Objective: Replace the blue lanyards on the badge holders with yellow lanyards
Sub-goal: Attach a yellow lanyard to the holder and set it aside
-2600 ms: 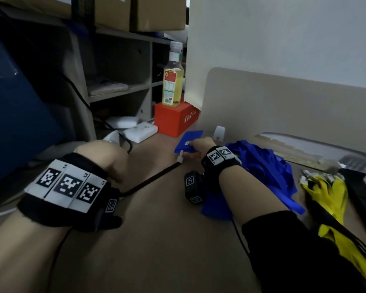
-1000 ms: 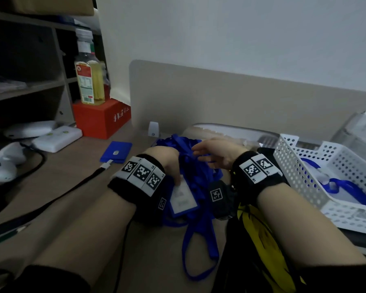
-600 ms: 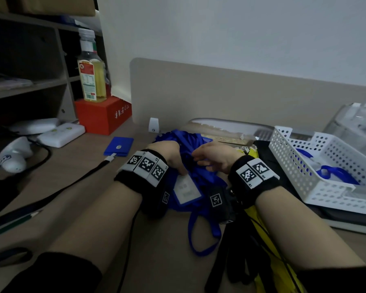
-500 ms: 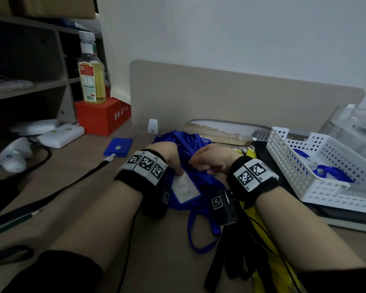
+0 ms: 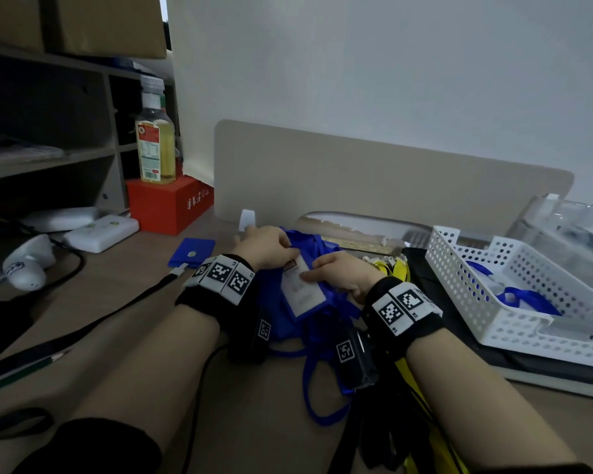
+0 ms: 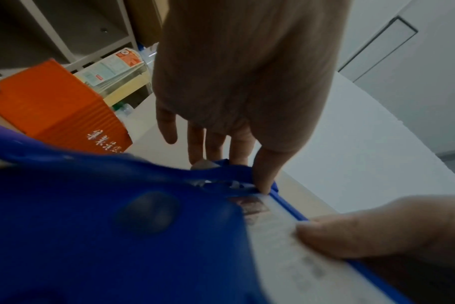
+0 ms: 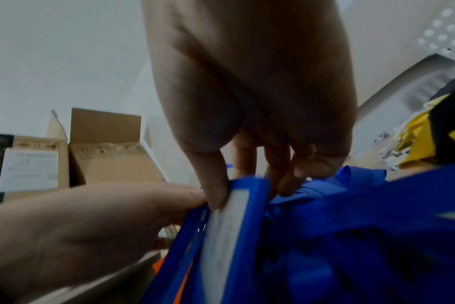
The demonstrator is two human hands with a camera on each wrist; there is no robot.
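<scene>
**Head view: both hands on one badge holder atop the blue lanyard pile**

The head view shows a badge holder (image 5: 300,285), blue-framed with a pale card inside, lying tilted on top of the heap of blue lanyards (image 5: 317,323) on the desk (image 5: 124,309). The left hand (image 5: 266,246) pinches the holder's top edge, where the lanyard joins it; in the left wrist view the thumb (image 6: 269,172) presses beside the clip, with the other fingers behind. The right hand (image 5: 344,273) clamps the holder's right edge, thumb on the card face and fingers curled behind it, as the right wrist view shows.

Just right of the badge holder, a bundle of yellow lanyards (image 5: 391,268) lies partly under the right wrist. Further right of the holder stands a white perforated basket (image 5: 466,302) with a blue lanyard inside. Left of the holder lies a small blue card (image 5: 192,256), and beyond that a red box (image 5: 170,205) with a bottle (image 5: 155,145) standing on it.
</scene>
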